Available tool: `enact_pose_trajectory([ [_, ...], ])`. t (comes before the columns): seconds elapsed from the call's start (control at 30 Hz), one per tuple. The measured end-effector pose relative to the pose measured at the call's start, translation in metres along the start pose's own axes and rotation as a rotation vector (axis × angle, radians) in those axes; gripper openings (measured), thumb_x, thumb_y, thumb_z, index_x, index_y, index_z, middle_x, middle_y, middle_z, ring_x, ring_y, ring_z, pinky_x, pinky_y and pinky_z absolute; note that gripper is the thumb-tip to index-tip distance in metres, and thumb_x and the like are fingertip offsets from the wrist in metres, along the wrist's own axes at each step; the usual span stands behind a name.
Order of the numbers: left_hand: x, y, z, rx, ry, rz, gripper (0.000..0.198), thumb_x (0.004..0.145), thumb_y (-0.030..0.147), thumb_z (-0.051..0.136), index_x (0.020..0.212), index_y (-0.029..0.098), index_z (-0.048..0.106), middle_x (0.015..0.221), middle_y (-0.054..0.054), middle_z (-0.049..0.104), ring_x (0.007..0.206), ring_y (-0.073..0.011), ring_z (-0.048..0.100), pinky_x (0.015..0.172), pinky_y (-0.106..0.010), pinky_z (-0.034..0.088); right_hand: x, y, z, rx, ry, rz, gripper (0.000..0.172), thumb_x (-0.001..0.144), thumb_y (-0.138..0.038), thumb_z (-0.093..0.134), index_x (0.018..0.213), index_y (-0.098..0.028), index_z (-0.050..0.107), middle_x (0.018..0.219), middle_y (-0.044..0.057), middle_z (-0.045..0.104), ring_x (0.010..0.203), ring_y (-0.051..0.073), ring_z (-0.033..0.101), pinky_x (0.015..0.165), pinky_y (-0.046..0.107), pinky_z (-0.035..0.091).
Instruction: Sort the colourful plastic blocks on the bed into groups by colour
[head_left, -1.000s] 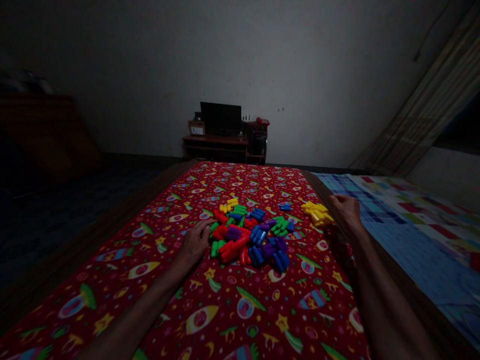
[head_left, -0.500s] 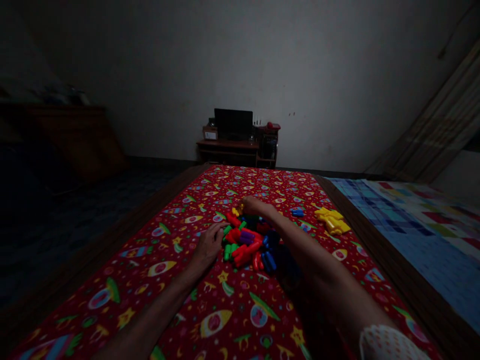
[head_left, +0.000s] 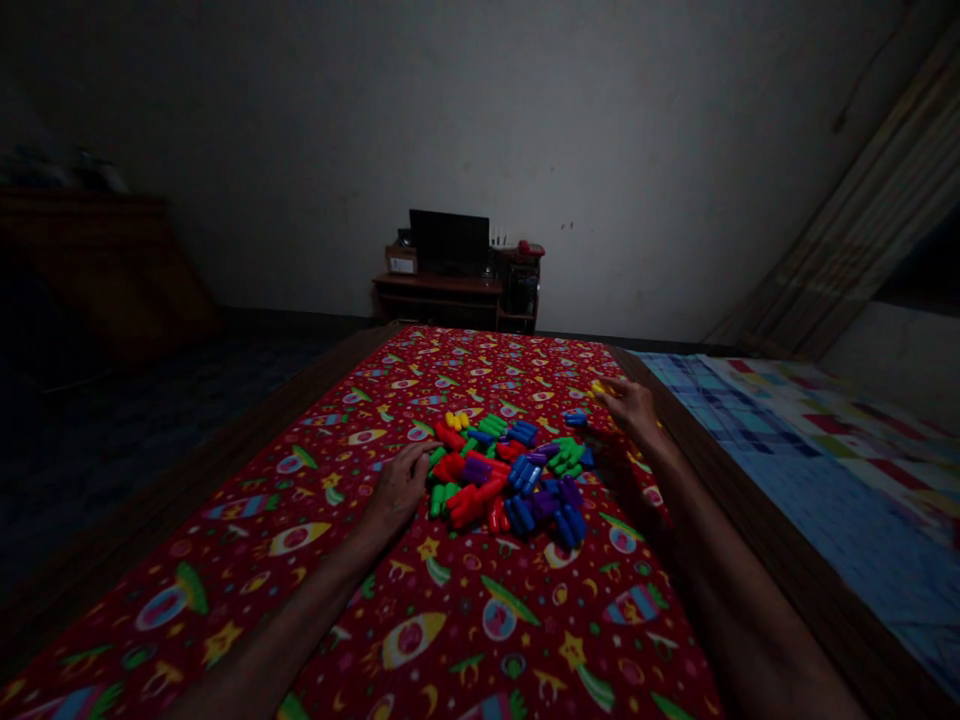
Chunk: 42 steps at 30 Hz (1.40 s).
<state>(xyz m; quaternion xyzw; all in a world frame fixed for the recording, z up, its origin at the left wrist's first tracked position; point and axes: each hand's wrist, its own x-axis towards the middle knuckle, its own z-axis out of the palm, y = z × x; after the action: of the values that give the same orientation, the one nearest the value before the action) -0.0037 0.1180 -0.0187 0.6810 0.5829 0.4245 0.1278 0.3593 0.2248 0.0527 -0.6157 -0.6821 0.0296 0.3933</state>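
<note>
Block (head_left: 598, 389) in yellow, right of frame centre, pinched between fingers of right hand (head_left: 634, 408), probably light, stiff, slick, best held by its sides; left hand (head_left: 401, 483), grip unclear.

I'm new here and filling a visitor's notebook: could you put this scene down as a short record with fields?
Surface: red cloth printed with rockets and stars
Pile: plastic toy pieces, red, green, blue and purple, with yellow at the far edge
Left grip: at the pile's left side; contact unclear
Right grip: holds a yellow toy piece at the fingertips
Set apart: blue toy piece
Background: dark monitor on a desk
</note>
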Motion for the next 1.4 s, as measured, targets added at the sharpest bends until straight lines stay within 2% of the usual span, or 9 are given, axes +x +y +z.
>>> enact_pose_trajectory([
  [0.2,0.001,0.002,-0.001,0.018,-0.001,-0.010,0.045,0.085,0.038,0.033,0.104,0.017,0.068,0.111,-0.009,0.069,0.103,-0.0223,0.063,0.093,-0.036,0.049,-0.020,0.078,-0.046,-0.027,0.131,0.264,0.037,0.073,-0.032,0.059,0.099,-0.012,0.075,0.097,0.013,0.074,0.087,0.027,0.070,0.076,0.034,0.053],
  [0.33,0.000,0.003,-0.003,0.026,-0.009,-0.007,0.044,0.086,0.038,0.033,0.105,0.017,0.067,0.113,-0.009,0.069,0.104,-0.0226,0.063,0.093,-0.037,0.049,-0.025,0.087,-0.042,0.048,0.023,0.323,0.035,0.068,-0.031,0.061,0.094,-0.012,0.076,0.088,0.011,0.076,0.075,0.023,0.070,0.063,0.029,0.053],
  [0.47,0.000,0.002,-0.003,0.030,-0.011,-0.012,0.044,0.085,0.037,0.033,0.105,0.016,0.067,0.112,-0.009,0.069,0.104,-0.0229,0.063,0.094,-0.037,0.049,-0.023,0.080,-0.043,0.085,0.110,0.328,0.036,0.069,-0.034,0.061,0.094,-0.013,0.076,0.088,0.012,0.075,0.075,0.022,0.070,0.062,0.027,0.052],
  [0.6,0.001,0.001,-0.001,0.022,-0.009,-0.022,0.045,0.083,0.036,0.033,0.104,0.016,0.067,0.112,-0.010,0.069,0.105,-0.0233,0.063,0.095,-0.038,0.048,-0.015,0.055,-0.045,0.108,0.143,0.287,0.039,0.073,-0.037,0.057,0.097,-0.012,0.075,0.091,0.014,0.075,0.082,0.025,0.070,0.069,0.031,0.054],
  [0.7,0.001,0.000,0.000,0.006,0.004,-0.018,0.045,0.083,0.036,0.033,0.103,0.016,0.068,0.111,-0.010,0.069,0.104,-0.0232,0.063,0.094,-0.038,0.049,-0.011,0.012,-0.026,0.232,0.027,0.168,0.036,0.077,-0.035,0.056,0.100,-0.014,0.074,0.086,0.011,0.076,0.080,0.022,0.071,0.071,0.031,0.054],
  [0.8,0.000,0.000,0.000,-0.009,0.008,-0.010,0.044,0.084,0.037,0.034,0.104,0.017,0.068,0.111,-0.010,0.069,0.104,-0.0230,0.063,0.094,-0.038,0.049,-0.008,-0.053,0.012,0.305,-0.252,-0.055,0.031,0.083,-0.030,0.054,0.103,-0.015,0.073,0.085,0.009,0.076,0.076,0.019,0.071,0.070,0.029,0.054],
  [1.03,-0.002,0.004,-0.003,-0.003,0.000,-0.009,0.041,0.086,0.035,0.035,0.105,0.018,0.068,0.111,-0.008,0.070,0.104,-0.0218,0.063,0.094,-0.037,0.049,-0.009,-0.186,0.107,-0.097,-0.690,-0.552,0.026,0.083,-0.026,0.062,0.104,-0.015,0.071,0.107,0.013,0.071,0.098,0.024,0.067,0.078,0.027,0.049],
  [1.2,-0.002,0.005,-0.003,0.010,-0.004,-0.023,0.043,0.085,0.036,0.034,0.104,0.016,0.067,0.110,-0.010,0.070,0.103,-0.0228,0.063,0.094,-0.038,0.050,-0.020,-0.191,0.130,-0.115,-0.686,-0.557,0.031,0.083,-0.012,0.053,0.111,-0.007,0.067,0.108,0.018,0.069,0.101,0.023,0.064,0.081,0.026,0.046],
  [1.4,-0.001,0.005,-0.004,-0.012,-0.019,-0.023,0.045,0.085,0.038,0.033,0.104,0.016,0.068,0.113,-0.010,0.069,0.106,-0.0227,0.062,0.095,-0.038,0.048,-0.005,-0.136,0.084,0.182,-0.364,-0.359,0.035,0.088,-0.018,0.048,0.117,-0.010,0.065,0.104,0.012,0.072,0.092,0.019,0.067,0.081,0.027,0.049],
])
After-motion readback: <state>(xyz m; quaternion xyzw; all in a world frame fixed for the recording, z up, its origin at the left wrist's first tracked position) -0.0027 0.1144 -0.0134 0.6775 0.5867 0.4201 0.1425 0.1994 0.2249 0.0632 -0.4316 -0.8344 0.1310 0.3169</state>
